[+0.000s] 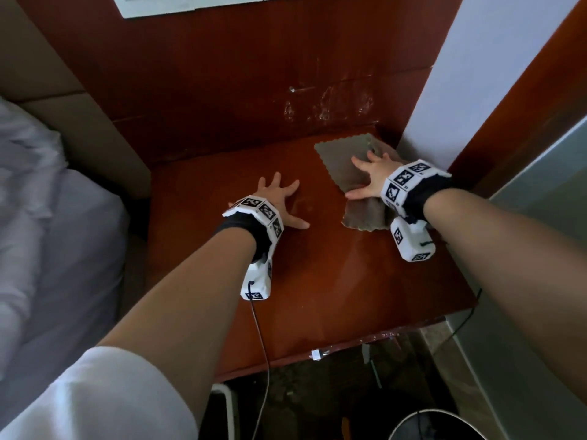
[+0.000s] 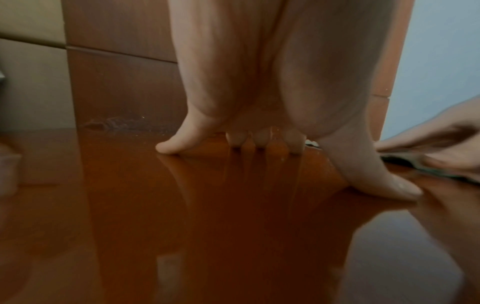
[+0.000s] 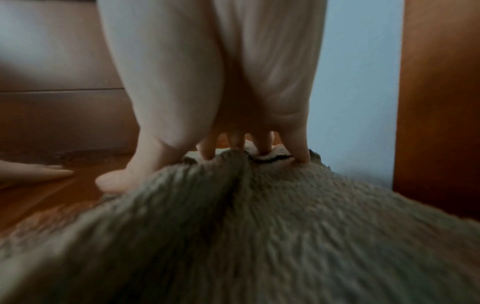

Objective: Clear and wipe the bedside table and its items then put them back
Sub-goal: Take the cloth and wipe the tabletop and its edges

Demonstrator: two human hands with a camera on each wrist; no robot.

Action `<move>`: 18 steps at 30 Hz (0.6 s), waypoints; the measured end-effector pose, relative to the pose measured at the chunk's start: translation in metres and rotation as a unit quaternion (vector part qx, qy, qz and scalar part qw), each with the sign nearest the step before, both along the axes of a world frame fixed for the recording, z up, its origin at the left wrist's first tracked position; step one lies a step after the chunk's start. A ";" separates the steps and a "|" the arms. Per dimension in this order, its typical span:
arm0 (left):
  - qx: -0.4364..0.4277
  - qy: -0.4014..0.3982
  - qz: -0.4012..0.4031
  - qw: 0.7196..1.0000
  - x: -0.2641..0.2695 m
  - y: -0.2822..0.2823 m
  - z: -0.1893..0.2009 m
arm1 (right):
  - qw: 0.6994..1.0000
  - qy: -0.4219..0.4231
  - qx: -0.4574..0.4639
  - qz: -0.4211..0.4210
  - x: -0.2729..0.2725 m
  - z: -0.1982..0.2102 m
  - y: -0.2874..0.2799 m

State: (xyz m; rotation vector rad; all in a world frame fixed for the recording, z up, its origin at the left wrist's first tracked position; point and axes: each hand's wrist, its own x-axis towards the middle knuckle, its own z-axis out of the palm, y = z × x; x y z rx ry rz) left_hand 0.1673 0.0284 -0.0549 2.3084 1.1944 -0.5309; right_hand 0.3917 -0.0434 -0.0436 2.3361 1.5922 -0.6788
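The right hand (image 1: 370,179) presses, fingers spread, on a grey-brown fuzzy cloth (image 1: 341,163) at right of centre on the glossy red-brown wooden desk (image 1: 317,281). The left hand (image 1: 282,201) rests flat beside it. The cloth already ridges; pushed harder, it may bunch and skip patches.

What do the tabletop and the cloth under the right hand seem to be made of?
Bedside table: looks like wood or wood-look laminate, reddish-brown, with a glossy finish; the left wrist view shows the left hand mirrored in it. Solid wood or veneer cannot be told.
Cloth: grey-brown napped fabric, probably microfibre; the right wrist view shows fuzzy pile, the head view a scalloped edge.
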 end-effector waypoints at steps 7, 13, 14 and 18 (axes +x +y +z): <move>-0.001 -0.001 0.001 1.000 0.007 0.015 -0.002 | 1.000 -0.002 0.007 -0.007 0.012 -0.001 0.033; -0.004 -0.010 -0.001 1.000 0.009 0.022 -0.004 | 1.000 -0.007 0.025 -0.012 0.020 -0.001 0.049; -0.005 -0.012 0.000 1.000 0.009 0.023 -0.005 | 0.999 -0.009 0.028 -0.011 0.022 0.000 0.051; -0.005 -0.015 0.003 1.000 0.010 0.026 -0.008 | 0.999 -0.014 0.032 -0.005 0.028 0.001 0.059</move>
